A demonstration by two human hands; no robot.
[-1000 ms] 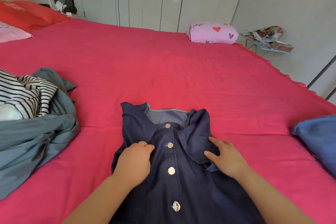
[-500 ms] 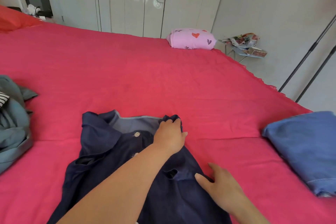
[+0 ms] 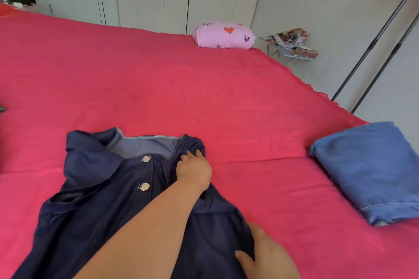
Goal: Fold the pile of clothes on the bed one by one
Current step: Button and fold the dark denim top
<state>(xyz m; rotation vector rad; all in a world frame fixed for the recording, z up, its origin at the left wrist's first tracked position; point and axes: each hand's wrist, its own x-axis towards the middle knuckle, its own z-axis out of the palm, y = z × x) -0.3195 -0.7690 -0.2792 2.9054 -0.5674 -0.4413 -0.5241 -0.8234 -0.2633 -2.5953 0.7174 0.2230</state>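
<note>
The navy shirt (image 3: 102, 206) lay front-up on the near part of the red bed (image 3: 204, 97), collar (image 3: 90, 154) away from me and its metal buttons (image 3: 146, 158) fastened. My left hand (image 3: 193, 171) had crossed over the chest and its fingers were curled into a bunch of cloth at the shirt's right shoulder, beside the collar. My right hand (image 3: 267, 256), low in the view, pinched the right side edge with the thumb on top.

I judged the cloth a light, soft denim: limp, creasing easily, not slippery, with only the collar and button strip holding any stiffness. Shoulder seam and side edge together seemed the right places to hold, so that the whole side could come over in one straight line.

A second earlier both hands had rested on the chest, one each side of the buttons. Half a second earlier the right hand had lain flat; now it gripped. My view had swung right too: the unfolded pile had left the picture, and the folded blue garment (image 3: 371, 170) showed in full.
</note>
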